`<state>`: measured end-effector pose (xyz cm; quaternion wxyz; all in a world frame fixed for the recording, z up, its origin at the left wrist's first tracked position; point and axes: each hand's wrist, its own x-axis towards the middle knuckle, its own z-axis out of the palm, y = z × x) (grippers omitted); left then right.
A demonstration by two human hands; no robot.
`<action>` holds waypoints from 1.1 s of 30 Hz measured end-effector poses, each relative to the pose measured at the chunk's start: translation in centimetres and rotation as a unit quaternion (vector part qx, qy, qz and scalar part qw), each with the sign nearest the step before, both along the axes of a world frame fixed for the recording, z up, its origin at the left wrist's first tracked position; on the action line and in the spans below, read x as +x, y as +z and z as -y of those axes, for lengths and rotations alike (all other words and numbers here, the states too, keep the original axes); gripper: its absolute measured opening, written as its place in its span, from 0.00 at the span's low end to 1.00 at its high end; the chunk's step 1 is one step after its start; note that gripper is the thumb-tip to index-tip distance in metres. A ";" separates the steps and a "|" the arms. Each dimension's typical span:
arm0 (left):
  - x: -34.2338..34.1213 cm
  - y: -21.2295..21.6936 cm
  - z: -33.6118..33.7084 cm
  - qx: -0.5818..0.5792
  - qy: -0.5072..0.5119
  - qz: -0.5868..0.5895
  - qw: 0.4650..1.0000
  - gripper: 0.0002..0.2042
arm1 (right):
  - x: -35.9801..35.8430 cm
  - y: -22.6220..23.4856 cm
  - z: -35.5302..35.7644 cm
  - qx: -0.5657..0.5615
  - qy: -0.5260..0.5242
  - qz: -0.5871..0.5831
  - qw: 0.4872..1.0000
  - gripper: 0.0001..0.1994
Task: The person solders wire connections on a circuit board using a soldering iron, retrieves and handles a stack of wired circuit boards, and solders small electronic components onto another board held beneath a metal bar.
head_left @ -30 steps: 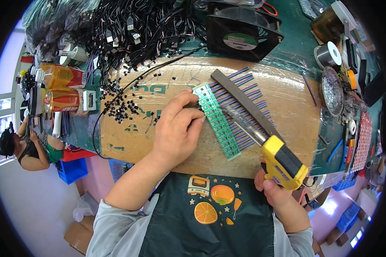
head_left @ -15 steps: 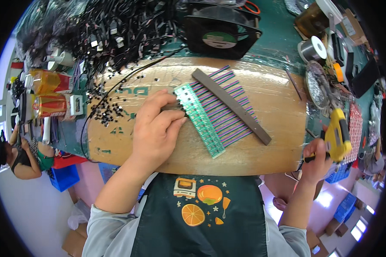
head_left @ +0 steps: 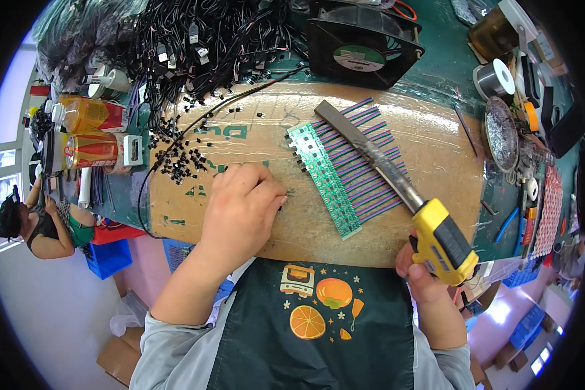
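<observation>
In my right hand is a yellow and black pistol-grip soldering iron, its long metal barrel pointing up and left over the wires. A green circuit board panel lies tilted on the brown work board, with purple and dark wires in a row off its right side. Several small black parts sit at its upper left edge. A flat grey-brown bar lies across the wires, partly behind the barrel. Left of the panel, my left hand is closed in a pinch; a dark bit shows at its fingertips, too small to name.
Small black connectors lie scattered on the left, below a heap of black cables. A black fan stands behind. At right are a solder spool and a round metal dish. Another person is at far left.
My right hand has brought the soldering iron from the right edge in over the wires. My left hand has drawn back from the panel's upper end, baring the small black parts there.
</observation>
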<state>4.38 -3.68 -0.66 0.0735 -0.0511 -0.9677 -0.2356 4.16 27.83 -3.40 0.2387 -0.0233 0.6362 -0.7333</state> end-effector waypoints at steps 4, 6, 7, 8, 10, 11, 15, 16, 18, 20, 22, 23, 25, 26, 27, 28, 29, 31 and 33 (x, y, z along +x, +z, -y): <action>-0.4 0.2 -0.4 -0.020 -0.012 -0.006 1.000 0.05 | -0.4 0.5 0.5 -0.049 0.053 -0.017 0.997 0.06; -0.3 0.2 -0.4 -0.014 -0.015 -0.011 1.000 0.05 | 0.2 -0.3 0.0 -0.014 0.057 -0.022 0.998 0.18; -0.1 0.1 -0.2 0.014 -0.018 -0.010 1.000 0.05 | 0.3 -0.5 -0.1 0.020 0.062 -0.027 0.997 0.32; 0.0 0.1 -0.2 0.041 -0.021 -0.010 0.999 0.05 | 0.3 -0.4 -0.1 0.020 0.062 -0.027 0.998 0.32; -0.1 0.5 -0.6 0.083 -0.023 -0.021 0.996 0.06 | -0.1 0.6 0.5 0.021 0.072 -0.029 0.997 0.06; -0.1 0.8 -0.8 0.125 -0.025 -0.033 0.991 0.07 | 0.0 0.4 0.3 0.021 0.071 -0.029 0.997 0.06; 0.5 1.4 -1.8 0.209 -0.053 0.020 0.976 0.07 | -0.3 0.4 -0.1 0.117 0.151 -0.091 0.977 0.09; 0.9 1.3 -2.4 0.303 -0.047 0.070 0.949 0.06 | -0.6 0.6 0.1 0.197 0.191 -0.152 0.950 0.11; 1.3 1.5 -3.9 0.477 -0.041 0.162 0.863 0.05 | -1.0 0.9 1.2 0.204 0.209 -0.174 0.940 0.13; 2.7 0.5 -4.4 0.544 -0.024 0.194 0.816 0.06 | -1.2 2.2 3.7 0.164 0.209 -0.061 0.962 0.19; 2.6 0.1 -5.3 0.589 -0.022 0.225 0.776 0.07 | -1.1 1.6 4.3 0.126 0.204 -0.058 0.969 0.20; 2.4 0.2 -5.6 0.588 -0.023 0.225 0.777 0.07 | -1.1 1.2 4.4 0.088 0.202 -0.055 0.974 0.22; 1.9 0.3 -5.9 0.534 -0.068 0.191 0.821 0.07 | -0.7 1.0 4.1 0.082 0.198 -0.035 0.976 0.22; 1.9 0.2 -5.9 0.534 -0.068 0.191 0.821 0.07 | -0.7 1.1 4.1 0.104 0.195 -0.070 0.973 0.20; 1.8 0.2 -5.9 0.525 -0.077 0.194 0.825 0.06 | -0.7 1.3 4.1 0.126 0.191 -0.106 0.968 0.17; 1.7 0.2 -5.8 0.516 -0.085 0.196 0.829 0.06 | -1.0 1.6 4.3 0.125 0.191 -0.106 0.968 0.17; 1.6 0.2 -5.7 0.516 -0.085 0.197 0.830 0.06 | -1.7 2.1 4.6 0.162 0.219 -0.162 0.949 0.14; 1.4 0.3 -5.6 0.484 -0.111 0.183 0.849 0.06 | -2.0 2.4 4.6 0.198 0.245 -0.217 0.924 0.11; 1.5 0.1 -5.5 0.450 -0.134 0.145 0.871 0.06 | -2.0 2.3 4.3 0.141 0.212 -0.178 0.951 0.07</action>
